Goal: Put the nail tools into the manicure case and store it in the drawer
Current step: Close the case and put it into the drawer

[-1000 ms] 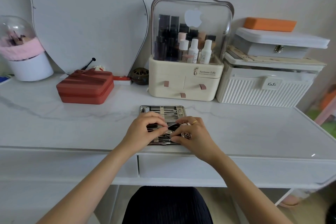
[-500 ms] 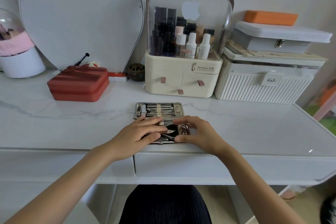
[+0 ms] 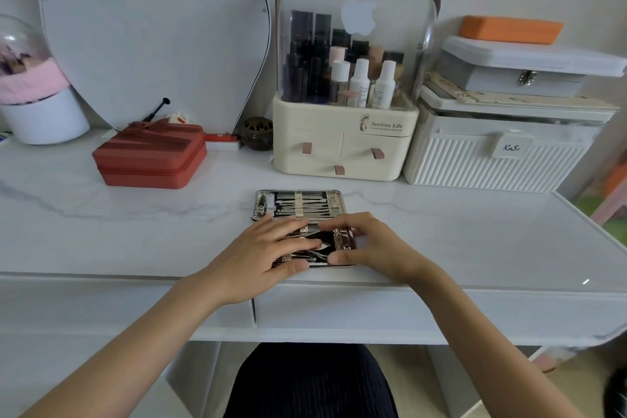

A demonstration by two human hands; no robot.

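Both hands have flattened since earlier, left hand (image 3: 268, 253) and right hand (image 3: 368, 243) spread on the manicure case (image 3: 300, 204).

The manicure case (image 3: 302, 207) lay open flat near the bench's front edge, steel nail tools (image 3: 305, 205) strapped in rows inside.
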